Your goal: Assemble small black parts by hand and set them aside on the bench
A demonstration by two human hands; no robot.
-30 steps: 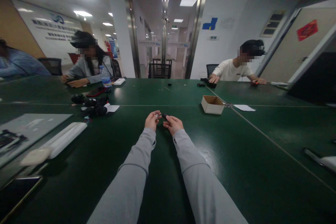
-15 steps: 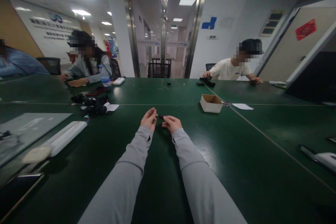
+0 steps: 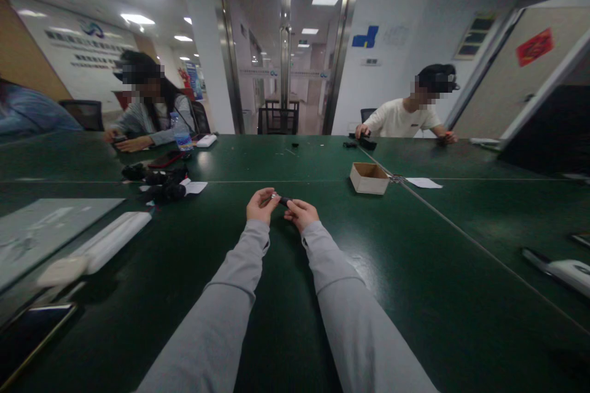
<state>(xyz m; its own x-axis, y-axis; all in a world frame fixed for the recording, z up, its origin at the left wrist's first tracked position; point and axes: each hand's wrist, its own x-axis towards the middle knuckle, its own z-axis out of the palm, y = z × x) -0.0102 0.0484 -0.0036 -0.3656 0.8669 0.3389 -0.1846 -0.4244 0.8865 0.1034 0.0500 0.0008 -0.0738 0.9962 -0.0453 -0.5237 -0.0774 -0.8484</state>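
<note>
Head view: two-handed hold, connection unconfirmed

Left hand (image 3: pixel 259 206): fingers pinch a small silvery part (image 3: pixel 275 195). Right hand (image 3: pixel 303 214): fingers grip a dark part (image 3: pixel 284 201). Ends meet over the tabletop (image 3: pixel 391 319); whether joined cannot be told. Beyond: open box (image 3: pixel 369 179).

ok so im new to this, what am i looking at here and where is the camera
No machine here, just a person working bare-handed, filmed by a camera worn on their head, looking forward and down. The right hand holds a small dark piece; the left hand pinches a small shiny piece, too tiny to name. Whether the two touch is unclear. On the green table are an open box, a sheet of paper, a phone and a bottle.
</note>
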